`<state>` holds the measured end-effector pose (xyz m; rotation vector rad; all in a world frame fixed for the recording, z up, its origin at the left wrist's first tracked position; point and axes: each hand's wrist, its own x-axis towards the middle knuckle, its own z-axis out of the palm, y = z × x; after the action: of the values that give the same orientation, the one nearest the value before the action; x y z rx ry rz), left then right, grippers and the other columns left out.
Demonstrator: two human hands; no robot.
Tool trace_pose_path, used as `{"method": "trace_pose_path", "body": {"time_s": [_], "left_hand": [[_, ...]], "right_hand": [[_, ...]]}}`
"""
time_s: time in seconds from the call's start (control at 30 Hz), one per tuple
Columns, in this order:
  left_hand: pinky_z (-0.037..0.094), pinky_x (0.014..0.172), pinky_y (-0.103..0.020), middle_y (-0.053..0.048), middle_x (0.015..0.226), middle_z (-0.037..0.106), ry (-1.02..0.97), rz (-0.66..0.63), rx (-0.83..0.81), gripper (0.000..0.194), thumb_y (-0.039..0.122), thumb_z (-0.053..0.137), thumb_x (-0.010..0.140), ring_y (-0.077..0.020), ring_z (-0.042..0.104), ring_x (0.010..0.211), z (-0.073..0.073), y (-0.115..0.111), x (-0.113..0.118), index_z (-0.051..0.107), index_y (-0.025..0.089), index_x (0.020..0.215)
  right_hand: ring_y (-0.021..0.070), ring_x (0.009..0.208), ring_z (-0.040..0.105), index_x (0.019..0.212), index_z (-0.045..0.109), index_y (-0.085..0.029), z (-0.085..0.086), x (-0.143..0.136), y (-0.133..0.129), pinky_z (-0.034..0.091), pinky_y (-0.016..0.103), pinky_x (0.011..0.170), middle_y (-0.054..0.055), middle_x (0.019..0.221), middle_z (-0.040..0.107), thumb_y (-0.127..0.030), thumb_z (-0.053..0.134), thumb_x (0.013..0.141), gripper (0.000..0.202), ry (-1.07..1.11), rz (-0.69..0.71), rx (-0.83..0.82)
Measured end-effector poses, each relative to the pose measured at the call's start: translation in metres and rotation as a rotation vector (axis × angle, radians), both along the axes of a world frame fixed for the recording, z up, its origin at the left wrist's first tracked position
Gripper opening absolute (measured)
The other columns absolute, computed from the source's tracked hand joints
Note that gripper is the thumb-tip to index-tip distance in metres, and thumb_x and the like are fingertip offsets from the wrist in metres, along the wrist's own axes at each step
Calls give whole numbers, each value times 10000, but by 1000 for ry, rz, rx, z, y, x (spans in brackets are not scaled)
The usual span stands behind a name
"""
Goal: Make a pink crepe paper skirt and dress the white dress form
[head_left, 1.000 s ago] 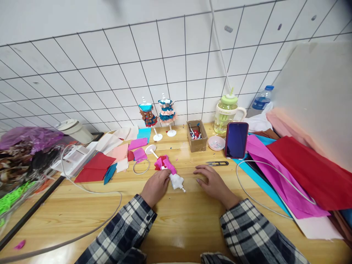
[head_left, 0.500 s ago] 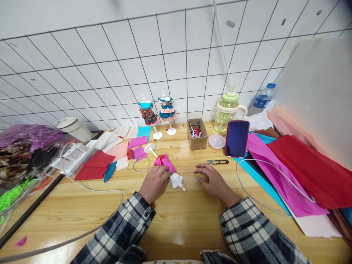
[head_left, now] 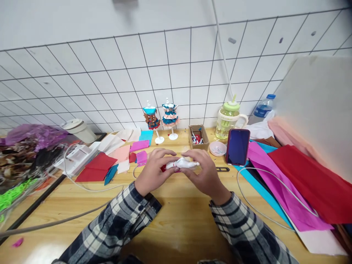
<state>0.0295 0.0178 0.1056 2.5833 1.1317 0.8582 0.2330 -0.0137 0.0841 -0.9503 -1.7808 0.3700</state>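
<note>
A miniature white dress form (head_left: pixel 181 163) lies sideways between my two hands, lifted off the tabletop. My left hand (head_left: pixel 155 170) is closed round its lower end, where a little red and magenta cloth shows; the rest of that end is hidden by the fingers. With thumb and fingers, my right hand (head_left: pixel 205 172) grips the white bust near the knobbed neck. Partly behind the right hand lies a pair of thread snips (head_left: pixel 222 169). Two dressed miniature forms, one with a teal and brown dress (head_left: pixel 151 119) and one with a ruffled dress (head_left: pixel 170 116), stand upright near the wall.
A small cardboard box (head_left: pixel 206 142), a pink dish (head_left: pixel 213 151) of tiny pieces and a propped phone (head_left: pixel 238 148) stand behind my right hand. Magenta cloth (head_left: pixel 275 179) and a looped cable are at right. Red fabric (head_left: pixel 95 169) and a white power strip (head_left: pixel 74 157) lie left.
My left hand has raised the dress form from the table and it now lies sideways. My right hand has come in from the right and closed on the bust. The view has tilted slightly upward.
</note>
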Motion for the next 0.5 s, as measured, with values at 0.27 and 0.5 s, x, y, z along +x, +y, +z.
{"method": "trace_pose_path", "body": {"time_s": [0.27, 0.5], "left_hand": [[458, 959, -365, -60, 1114, 697, -269, 70, -509, 443, 379, 801, 680, -253, 629, 1055, 19, -23, 5, 672, 209, 1068], [518, 841, -289, -33, 921, 740, -419, 58, -629, 272, 296, 794, 691, -196, 683, 877, 16, -25, 19, 693, 184, 917]], "right_hand": [[194, 863, 612, 1155, 597, -262, 34, 7, 1, 480, 338, 791, 15, 1006, 702, -325, 719, 792, 389, 129, 80, -259], [184, 860, 611, 1170, 606, -257, 40, 12, -5, 483, 329, 781, 13, 1001, 710, -305, 726, 787, 405, 93, 125, -235]]}}
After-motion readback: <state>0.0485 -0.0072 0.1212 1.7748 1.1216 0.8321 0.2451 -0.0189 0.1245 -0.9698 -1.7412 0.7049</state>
